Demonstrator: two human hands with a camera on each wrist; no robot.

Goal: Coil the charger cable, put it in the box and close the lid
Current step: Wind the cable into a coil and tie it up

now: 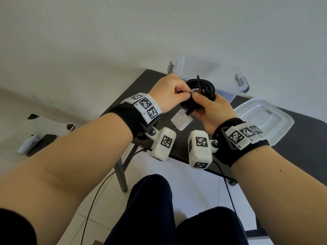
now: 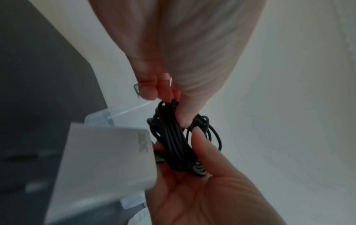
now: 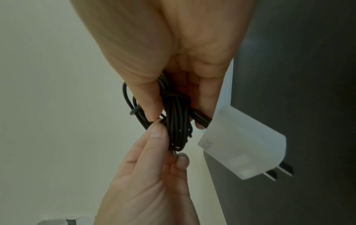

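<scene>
Securing the coil: the right hand [image 1: 212, 110] should keep its fingers curled round the bundled charger cable [image 1: 203, 89] while the left hand [image 1: 169, 94] pinches the loose end at the coil's waist and tucks it under the wraps. The black cable, in several tight loops with a white plug adapter [image 1: 181, 120] dangling below, is held above the dark table [image 1: 141, 89], just before the open clear box [image 1: 208, 73]; its lid [image 1: 261, 119] lies to the right.

Black wrist straps carry white bands of black-and-white square markers; white boxy wrist cameras [image 1: 163, 143] trail thin black wires; dark navy trousers [image 1: 154, 209]
</scene>
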